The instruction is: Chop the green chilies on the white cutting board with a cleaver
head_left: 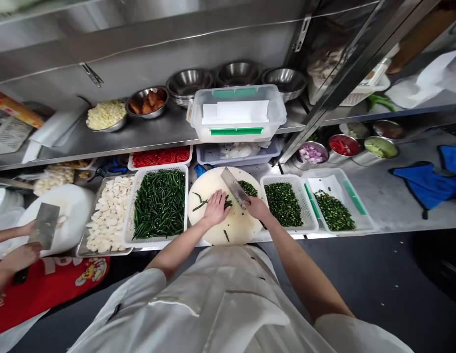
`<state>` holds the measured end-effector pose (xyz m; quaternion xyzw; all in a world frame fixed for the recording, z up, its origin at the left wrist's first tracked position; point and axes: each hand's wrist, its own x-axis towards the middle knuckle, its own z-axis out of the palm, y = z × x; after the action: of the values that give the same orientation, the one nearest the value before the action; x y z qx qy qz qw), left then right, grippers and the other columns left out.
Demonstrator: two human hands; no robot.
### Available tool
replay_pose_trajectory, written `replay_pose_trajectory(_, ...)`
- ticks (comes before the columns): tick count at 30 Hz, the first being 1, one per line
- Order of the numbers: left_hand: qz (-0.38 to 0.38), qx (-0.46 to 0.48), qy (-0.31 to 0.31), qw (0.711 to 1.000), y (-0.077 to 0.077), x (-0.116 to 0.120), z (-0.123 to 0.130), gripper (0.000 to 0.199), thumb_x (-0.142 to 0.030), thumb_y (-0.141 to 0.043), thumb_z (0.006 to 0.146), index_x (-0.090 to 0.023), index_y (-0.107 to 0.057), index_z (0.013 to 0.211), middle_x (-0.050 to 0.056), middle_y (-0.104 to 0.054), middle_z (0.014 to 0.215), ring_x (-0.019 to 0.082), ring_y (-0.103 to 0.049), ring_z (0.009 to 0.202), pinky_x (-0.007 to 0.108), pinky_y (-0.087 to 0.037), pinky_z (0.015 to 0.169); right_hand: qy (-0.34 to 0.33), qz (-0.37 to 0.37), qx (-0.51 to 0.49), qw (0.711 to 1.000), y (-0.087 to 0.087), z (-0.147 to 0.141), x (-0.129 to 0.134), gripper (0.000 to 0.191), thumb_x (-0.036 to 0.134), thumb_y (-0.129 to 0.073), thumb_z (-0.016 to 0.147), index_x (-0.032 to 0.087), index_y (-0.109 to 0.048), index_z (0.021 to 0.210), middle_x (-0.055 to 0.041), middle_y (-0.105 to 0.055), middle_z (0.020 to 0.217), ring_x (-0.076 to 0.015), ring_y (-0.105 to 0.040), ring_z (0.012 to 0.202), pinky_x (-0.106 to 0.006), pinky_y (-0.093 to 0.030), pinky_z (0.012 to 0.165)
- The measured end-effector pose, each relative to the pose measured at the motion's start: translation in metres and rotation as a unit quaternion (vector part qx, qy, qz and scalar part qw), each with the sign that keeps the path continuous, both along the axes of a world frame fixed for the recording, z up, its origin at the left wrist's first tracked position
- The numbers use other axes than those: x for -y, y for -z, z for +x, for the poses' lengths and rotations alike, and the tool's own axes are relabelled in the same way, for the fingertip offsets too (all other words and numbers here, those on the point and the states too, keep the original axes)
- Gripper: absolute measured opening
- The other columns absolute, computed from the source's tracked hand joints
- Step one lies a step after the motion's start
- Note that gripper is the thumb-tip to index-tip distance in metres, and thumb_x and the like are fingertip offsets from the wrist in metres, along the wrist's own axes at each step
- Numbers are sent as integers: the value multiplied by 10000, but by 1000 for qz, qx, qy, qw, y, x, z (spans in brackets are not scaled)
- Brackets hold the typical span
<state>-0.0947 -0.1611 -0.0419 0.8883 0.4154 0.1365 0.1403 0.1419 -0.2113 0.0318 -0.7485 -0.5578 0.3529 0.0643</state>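
Observation:
A round white cutting board lies in front of me. My left hand rests on it, fingers curled over a small bunch of green chilies and pressing them down. My right hand is wrapped around the handle of a cleaver, whose blade stands just right of the bunch. A small heap of chopped green chili sits behind the blade, partly hidden by it. A few loose whole chilies lie at the board's left, and one chili is near its front edge.
Left of the board are a basket of whole green chilies and a tray of white slices. To its right stand a basket and a clear box of chopped chili. A co-worker's hand holds another cleaver at far left.

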Motion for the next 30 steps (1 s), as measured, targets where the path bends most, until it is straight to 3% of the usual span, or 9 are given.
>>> replay_pose_trajectory(3, 10, 2, -21, 1000, 2, -9, 27, 727, -497, -477, 1060, -148, -305, 1675, 211, -394, 1697, 390, -349, 1589, 598, -311, 1281, -38, 8, 24, 999, -1, 8, -5, 320, 319, -433, 1119, 164, -678, 1255, -144, -779, 1209, -258, -724, 1130, -278, -466, 898)
replay_pose_trajectory(5, 10, -4, -23, 1000, -2, -14, 32, 732, -532, -501, 1050, -159, -345, 1660, 206, -442, 1667, 396, -404, 1546, 590, -343, 1256, -64, 2, 29, 997, -1, 8, -6, 324, 316, -399, 1132, 161, -636, 1289, -151, -782, 1179, -264, -733, 1101, -286, -457, 883)
replay_pose_trajectory(11, 12, -33, -15, 999, -20, -5, 6, 714, -583, -527, 1041, -209, -388, 1634, 181, -526, 1585, 380, -483, 1455, 564, -410, 1194, -70, 4, 35, 997, 4, -2, 3, 318, 295, -343, 1142, 164, -569, 1325, -163, -783, 1145, -278, -744, 1068, -301, -450, 845)
replay_pose_trajectory(14, -5, -26, 44, 999, -26, -9, 4, 788, -643, -656, 955, -214, -449, 1582, 172, -537, 1536, 361, -474, 1452, 529, -421, 1213, -71, 9, 28, 997, 6, -6, 4, 319, 279, -353, 1137, 160, -557, 1351, -169, -782, 1152, -281, -745, 1081, -310, -454, 877)
replay_pose_trajectory(16, -25, -19, 89, 996, -27, -17, 9, 689, -585, -701, 937, -219, -531, 1496, 152, -560, 1487, 330, -501, 1421, 493, -447, 1206, -69, 6, 26, 997, 5, -6, 2, 326, 279, -366, 1134, 164, -549, 1377, -169, -782, 1157, -281, -746, 1087, -317, -458, 900)
replay_pose_trajectory(18, -37, -9, 91, 995, -25, -25, 16, 530, -487, -691, 953, -226, -589, 1403, 134, -581, 1449, 304, -537, 1374, 478, -473, 1184, -66, 1, 25, 998, 3, -6, 0, 338, 276, -371, 1130, 171, -549, 1398, -168, -783, 1160, -285, -747, 1094, -323, -462, 909)
replay_pose_trajectory(20, -41, 8, 65, 997, -23, -31, 23, 447, -438, -691, 952, -232, -610, 1340, 123, -595, 1417, 294, -555, 1340, 477, -490, 1165, -62, -2, 23, 998, 1, -4, -1, 346, 274, -366, 1128, 174, -561, 1397, -168, -783, 1158, -291, -748, 1097, -325, -467, 896)
replay_pose_trajectory(25, -33, 7, -21, 999, -19, -36, 42, 460, -467, -760, 900, -215, -610, 1254, 115, -630, 1290, 309, -561, 1259, 474, -523, 1092, -48, 3, 22, 999, 0, -3, 1, 341, 284, -374, 1129, 179, -581, 1379, -162, -782, 1173, -289, -747, 1109, -311, -466, 863)
replay_pose_trajectory(30, -48, -2, 55, 997, -19, -38, 44, 295, -357, -695, 950, -215, -624, 1198, 90, -681, 1216, 271, -592, 1204, 442, -511, 1091, -39, 11, 33, 999, -1, -4, 4, 355, 279, -374, 1131, 174, -579, 1400, -164, -780, 1205, -278, -742, 1122, -307, -469, 873)
